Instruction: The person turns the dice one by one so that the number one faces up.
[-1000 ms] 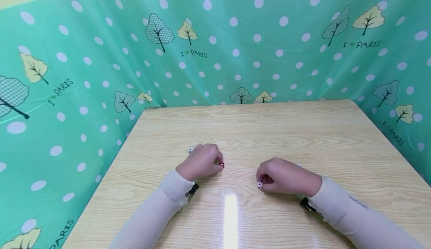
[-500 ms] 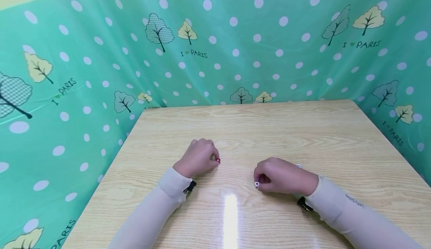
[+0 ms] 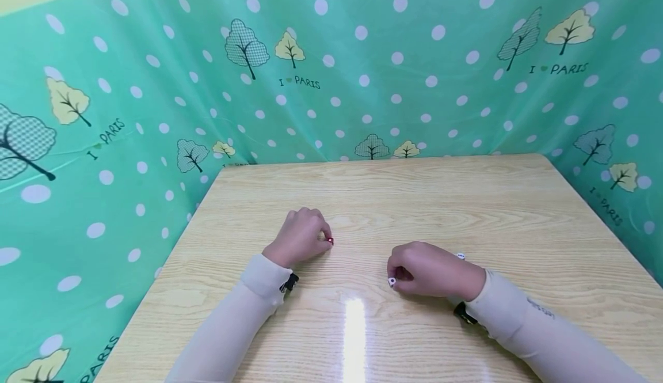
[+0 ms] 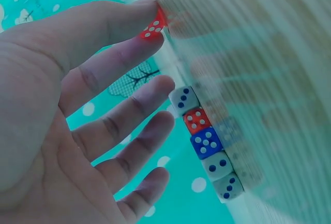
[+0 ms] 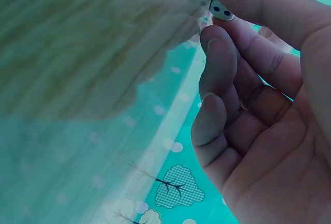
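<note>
My left hand pinches a red die between thumb and index finger, low over the wooden table. Its other fingers are spread beside a row of several dice, which the hand hides in the head view. In the left wrist view the row holds a white die, a red one, a blue die and more white ones, set side by side. My right hand pinches a white die with thumb and index finger, close to the tabletop, its remaining fingers curled.
Another white die lies just beyond the right hand, partly covered by it. The wooden table is bordered at the back and sides by a green dotted curtain. A bright light reflection shows on the near tabletop.
My left hand has moved left and farther away with the red die, covering a white die seen at first. The right hand has slid slightly left with its white die.
</note>
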The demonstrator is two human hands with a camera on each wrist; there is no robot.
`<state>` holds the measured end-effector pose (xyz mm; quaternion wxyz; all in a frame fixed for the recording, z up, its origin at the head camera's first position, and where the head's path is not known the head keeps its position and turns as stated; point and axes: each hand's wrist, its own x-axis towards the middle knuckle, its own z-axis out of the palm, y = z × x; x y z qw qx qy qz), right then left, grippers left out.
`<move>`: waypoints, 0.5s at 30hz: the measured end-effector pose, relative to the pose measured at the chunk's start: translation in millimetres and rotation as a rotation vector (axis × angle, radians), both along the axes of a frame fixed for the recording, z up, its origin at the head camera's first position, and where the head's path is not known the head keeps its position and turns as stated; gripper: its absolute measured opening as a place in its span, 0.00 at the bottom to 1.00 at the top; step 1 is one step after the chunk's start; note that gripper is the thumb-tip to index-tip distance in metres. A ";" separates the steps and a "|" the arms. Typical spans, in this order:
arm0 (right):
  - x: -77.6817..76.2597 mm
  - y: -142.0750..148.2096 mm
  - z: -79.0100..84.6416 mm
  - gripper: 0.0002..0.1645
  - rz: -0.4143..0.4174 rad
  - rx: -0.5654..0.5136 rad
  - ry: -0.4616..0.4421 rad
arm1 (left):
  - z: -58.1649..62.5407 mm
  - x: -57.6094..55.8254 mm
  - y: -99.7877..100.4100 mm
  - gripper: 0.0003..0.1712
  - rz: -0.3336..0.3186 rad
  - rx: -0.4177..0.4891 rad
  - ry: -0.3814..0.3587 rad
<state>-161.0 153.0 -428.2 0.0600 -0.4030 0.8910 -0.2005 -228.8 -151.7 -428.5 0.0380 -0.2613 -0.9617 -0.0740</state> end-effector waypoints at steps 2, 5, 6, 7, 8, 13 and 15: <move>-0.6 -1.4 -0.6 0.07 -0.001 0.005 0.009 | 0.4 -0.6 -1.4 0.02 0.012 0.000 0.004; -1.6 -3.3 -1.5 0.07 0.001 0.007 0.018 | 1.0 -1.6 -2.6 0.02 0.026 0.006 0.007; -1.8 -3.9 -1.7 0.07 0.003 0.006 0.019 | 1.0 -2.1 -2.9 0.02 0.031 0.004 0.005; -2.0 -4.5 -2.0 0.07 0.005 0.007 0.020 | 1.0 -2.5 -3.2 0.02 0.035 0.002 0.006; -2.1 -5.1 -2.0 0.07 0.006 0.007 0.022 | 0.9 -3.0 -3.5 0.03 0.039 -0.001 0.002; -2.0 -8.0 -1.7 0.07 0.008 0.007 0.023 | 0.4 -6.0 -4.8 0.04 0.053 -0.016 0.007; -2.1 -9.1 -1.3 0.07 0.010 0.007 0.024 | 0.4 -7.5 -5.5 0.03 0.054 -0.017 0.016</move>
